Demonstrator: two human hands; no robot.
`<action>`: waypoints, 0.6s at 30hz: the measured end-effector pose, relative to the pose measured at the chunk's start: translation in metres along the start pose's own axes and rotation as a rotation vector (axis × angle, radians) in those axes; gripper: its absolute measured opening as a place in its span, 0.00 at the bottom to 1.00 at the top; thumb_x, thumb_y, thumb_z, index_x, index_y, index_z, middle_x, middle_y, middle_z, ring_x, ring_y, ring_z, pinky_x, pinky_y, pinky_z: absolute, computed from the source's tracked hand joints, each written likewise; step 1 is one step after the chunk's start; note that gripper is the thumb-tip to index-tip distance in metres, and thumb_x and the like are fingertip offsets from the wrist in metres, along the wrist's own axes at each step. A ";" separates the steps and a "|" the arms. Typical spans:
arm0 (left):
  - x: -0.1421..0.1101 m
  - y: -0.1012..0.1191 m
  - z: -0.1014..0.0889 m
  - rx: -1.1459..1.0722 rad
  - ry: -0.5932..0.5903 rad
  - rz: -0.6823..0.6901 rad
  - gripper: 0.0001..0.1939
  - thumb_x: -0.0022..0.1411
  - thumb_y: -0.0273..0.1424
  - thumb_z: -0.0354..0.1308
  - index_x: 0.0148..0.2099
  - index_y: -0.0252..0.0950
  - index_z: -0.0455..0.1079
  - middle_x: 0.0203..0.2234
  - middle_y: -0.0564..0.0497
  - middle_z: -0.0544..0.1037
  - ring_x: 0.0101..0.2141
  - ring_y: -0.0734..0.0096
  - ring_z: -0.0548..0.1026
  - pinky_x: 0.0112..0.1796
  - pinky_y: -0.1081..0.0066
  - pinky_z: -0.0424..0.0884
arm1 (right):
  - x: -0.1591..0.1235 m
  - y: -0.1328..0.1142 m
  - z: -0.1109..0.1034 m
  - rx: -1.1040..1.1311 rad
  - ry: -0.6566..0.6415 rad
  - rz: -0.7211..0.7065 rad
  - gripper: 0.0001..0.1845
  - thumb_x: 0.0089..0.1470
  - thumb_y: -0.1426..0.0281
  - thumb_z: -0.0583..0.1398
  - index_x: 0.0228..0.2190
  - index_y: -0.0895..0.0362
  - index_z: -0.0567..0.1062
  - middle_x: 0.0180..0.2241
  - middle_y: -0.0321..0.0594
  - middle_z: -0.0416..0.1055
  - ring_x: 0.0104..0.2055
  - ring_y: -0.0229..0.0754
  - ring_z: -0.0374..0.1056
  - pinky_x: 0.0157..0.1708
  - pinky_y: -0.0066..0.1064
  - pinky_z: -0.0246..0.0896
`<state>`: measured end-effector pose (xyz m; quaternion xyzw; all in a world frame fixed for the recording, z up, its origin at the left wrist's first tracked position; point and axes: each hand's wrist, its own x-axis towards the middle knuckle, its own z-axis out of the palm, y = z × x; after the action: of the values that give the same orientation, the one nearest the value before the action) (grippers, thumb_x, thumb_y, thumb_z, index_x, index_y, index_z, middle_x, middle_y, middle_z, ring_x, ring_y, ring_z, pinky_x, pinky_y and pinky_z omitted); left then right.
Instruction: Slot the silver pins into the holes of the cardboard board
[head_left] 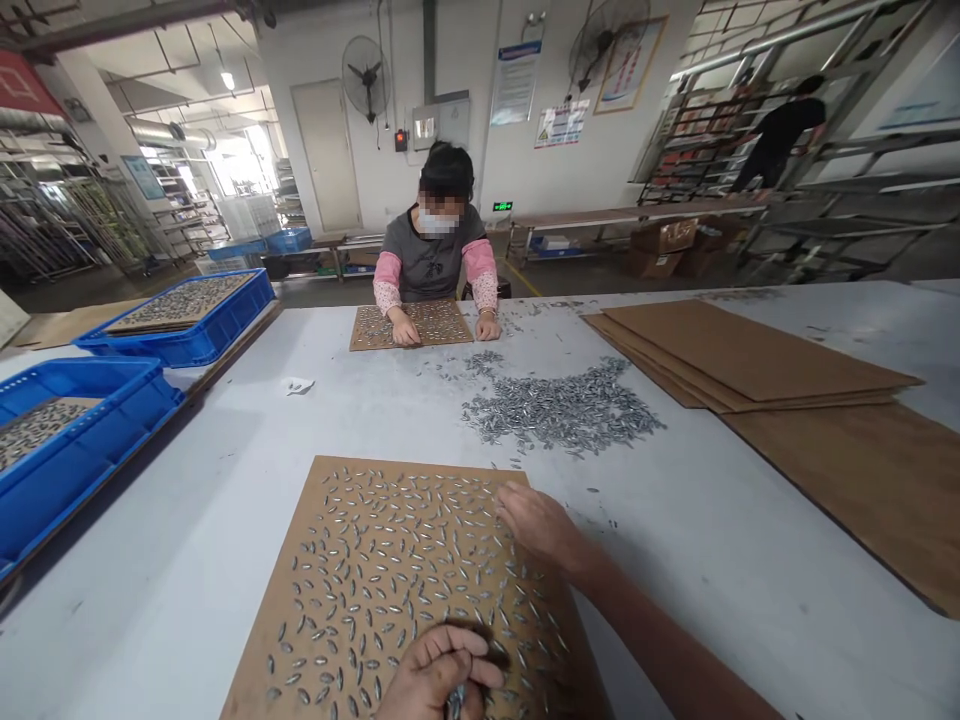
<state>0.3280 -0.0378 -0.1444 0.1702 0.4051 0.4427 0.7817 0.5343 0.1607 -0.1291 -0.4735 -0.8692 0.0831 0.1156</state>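
Note:
A brown board (311, 505) lies in front of me, covered with small grey metal pieces (386, 545), spindle-shaped and set apart from one another. Low over its near part is my left hand (442, 670), fingers curled around several of the same metal pieces, which glint below the thumb. My right hand (536, 520) reaches to the board's far right corner, its fingertips pinched together close to the surface. Whatever those fingers hold is hidden. Beyond the board, a loose heap of metal pieces (562, 405) is spread on the white table (187, 500).
Opposite me a person (435, 240) has both hands at another piece-covered board (367, 330). Stacked brown boards (757, 350) lie at the right. Blue crates (97, 440) holding filled boards stand at the left. A scrap of white paper (298, 386) lies on the table.

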 end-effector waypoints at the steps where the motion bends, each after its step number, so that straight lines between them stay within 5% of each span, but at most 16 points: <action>1: 0.000 0.001 -0.001 0.012 -0.005 0.008 0.30 0.46 0.51 0.78 0.41 0.34 0.76 0.32 0.44 0.83 0.16 0.84 0.61 0.20 0.75 0.48 | 0.003 -0.001 0.003 -0.024 -0.019 0.001 0.15 0.67 0.73 0.50 0.30 0.53 0.72 0.34 0.42 0.74 0.34 0.43 0.68 0.33 0.33 0.58; 6: -0.002 0.007 0.001 0.030 -0.019 0.017 0.29 0.48 0.51 0.77 0.40 0.34 0.75 0.31 0.45 0.83 0.16 0.83 0.62 0.19 0.75 0.48 | 0.018 -0.001 0.006 -0.057 -0.072 0.028 0.13 0.64 0.77 0.55 0.29 0.54 0.72 0.35 0.43 0.77 0.36 0.43 0.70 0.34 0.32 0.57; 10: 0.000 0.010 0.004 0.014 -0.037 0.017 0.28 0.48 0.51 0.78 0.39 0.33 0.76 0.31 0.44 0.83 0.15 0.83 0.63 0.19 0.75 0.50 | 0.016 -0.002 -0.011 0.044 -0.018 0.024 0.11 0.63 0.76 0.55 0.30 0.53 0.72 0.35 0.42 0.76 0.37 0.44 0.71 0.35 0.31 0.59; 15: -0.001 0.012 0.010 0.019 0.005 0.022 0.33 0.52 0.58 0.72 0.42 0.31 0.78 0.32 0.41 0.83 0.18 0.80 0.67 0.21 0.76 0.56 | -0.037 -0.038 -0.035 0.280 0.153 0.027 0.13 0.70 0.67 0.51 0.34 0.51 0.73 0.34 0.38 0.75 0.34 0.41 0.71 0.34 0.31 0.63; 18: -0.008 0.014 0.012 0.078 0.020 0.039 0.33 0.54 0.56 0.72 0.47 0.33 0.79 0.34 0.40 0.82 0.25 0.70 0.74 0.25 0.74 0.65 | -0.083 -0.078 -0.021 0.346 0.111 -0.239 0.11 0.68 0.70 0.54 0.33 0.51 0.74 0.34 0.36 0.76 0.36 0.41 0.71 0.38 0.31 0.64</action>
<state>0.3272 -0.0354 -0.1248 0.2041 0.4263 0.4433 0.7616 0.5209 0.0494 -0.0997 -0.3441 -0.8843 0.1904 0.2517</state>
